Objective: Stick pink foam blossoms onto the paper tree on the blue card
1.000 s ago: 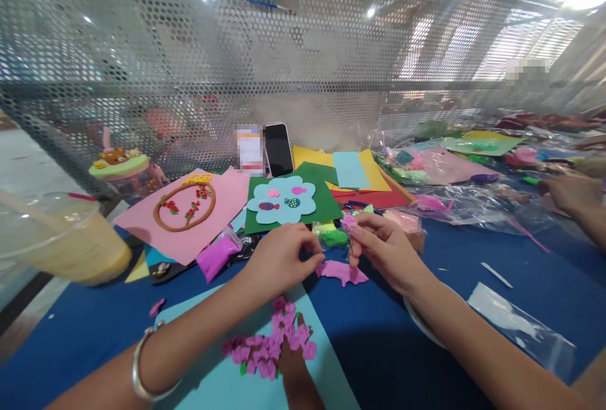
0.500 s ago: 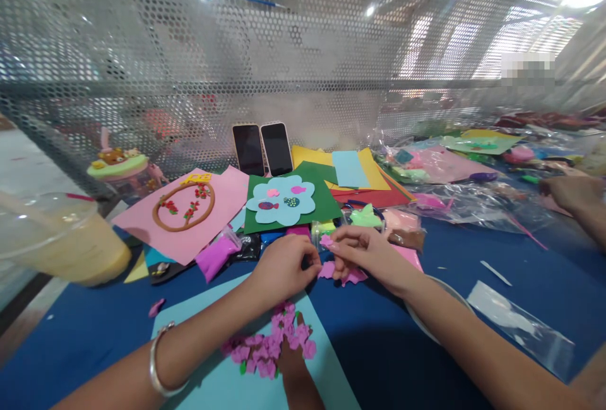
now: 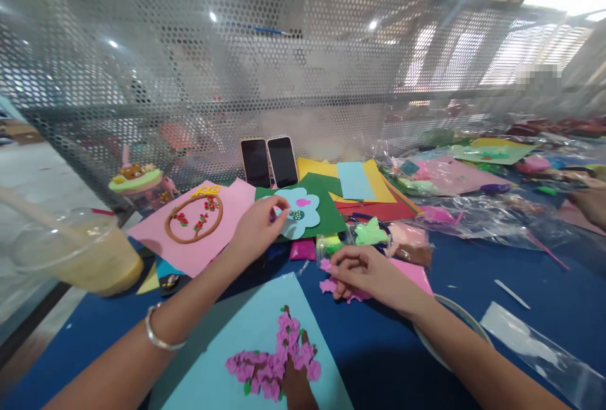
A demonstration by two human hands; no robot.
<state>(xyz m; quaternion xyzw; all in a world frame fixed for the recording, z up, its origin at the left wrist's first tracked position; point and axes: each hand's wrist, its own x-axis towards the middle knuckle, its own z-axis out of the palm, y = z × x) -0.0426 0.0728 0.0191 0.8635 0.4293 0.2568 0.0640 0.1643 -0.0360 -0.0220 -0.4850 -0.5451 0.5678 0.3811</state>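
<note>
a clear cup of pale yellow drink [image 3: 97,261] stood left of the left hand [image 3: 259,227], a green-lidded cup [image 3: 136,184] beyond it. two phones [image 3: 269,162] stood upright past both hands, before a perforated metal panel [image 3: 331,75]. a white strip [image 3: 512,294] lay right of the right hand [image 3: 362,276].

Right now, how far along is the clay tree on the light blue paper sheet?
The brown clay trunk and clustered pink clay blossoms already sit on the sheet. The right hand pinches a small pink clay piece. Left, if wanted: the loose pink clay beneath it, off the sheet.
</note>
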